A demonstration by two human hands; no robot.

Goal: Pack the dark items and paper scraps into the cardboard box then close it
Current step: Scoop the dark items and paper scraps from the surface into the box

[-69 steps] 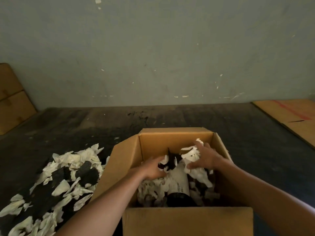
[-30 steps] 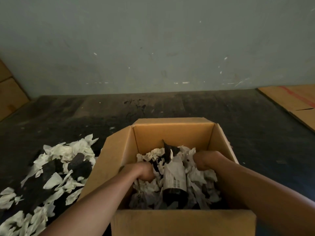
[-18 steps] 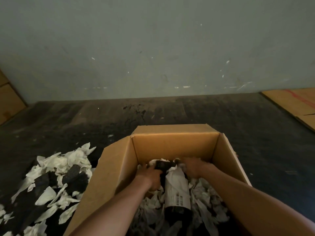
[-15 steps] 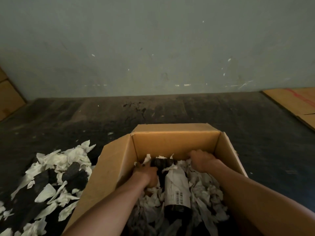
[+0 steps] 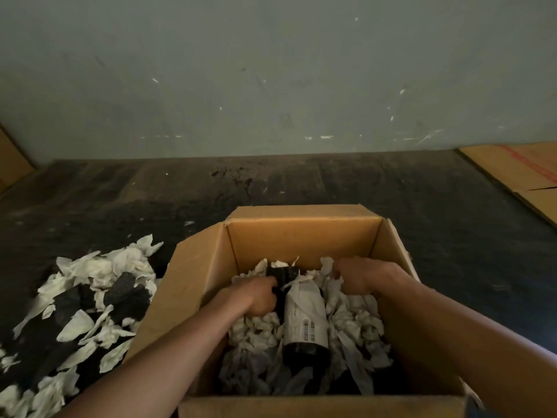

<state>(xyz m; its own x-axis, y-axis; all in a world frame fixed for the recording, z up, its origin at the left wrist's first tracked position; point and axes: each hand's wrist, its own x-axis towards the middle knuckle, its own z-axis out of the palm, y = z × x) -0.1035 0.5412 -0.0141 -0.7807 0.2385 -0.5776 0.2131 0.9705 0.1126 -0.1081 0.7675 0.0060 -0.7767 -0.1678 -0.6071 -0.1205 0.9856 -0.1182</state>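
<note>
An open cardboard box (image 5: 304, 236) stands on the dark floor in front of me. Inside lies a dark bottle (image 5: 304, 321) with a white label, bedded in white paper scraps (image 5: 355, 324). My left hand (image 5: 256, 297) is inside the box at the bottle's left, fingers curled against its neck and into the scraps. At the bottle's right, my right hand (image 5: 364, 276) has its fingers closed in the scraps near the box's right wall. What each hand grips is partly hidden.
A heap of white paper scraps mixed with dark pieces (image 5: 90, 300) lies on the floor left of the box. Flat cardboard sheets (image 5: 524, 170) lie at the far right, and another (image 5: 12, 164) leans at the far left. A grey wall stands behind.
Both hands went down from above the box into the scraps beside the bottle. In the last half second they shifted only slightly, and the view tilted a little.
</note>
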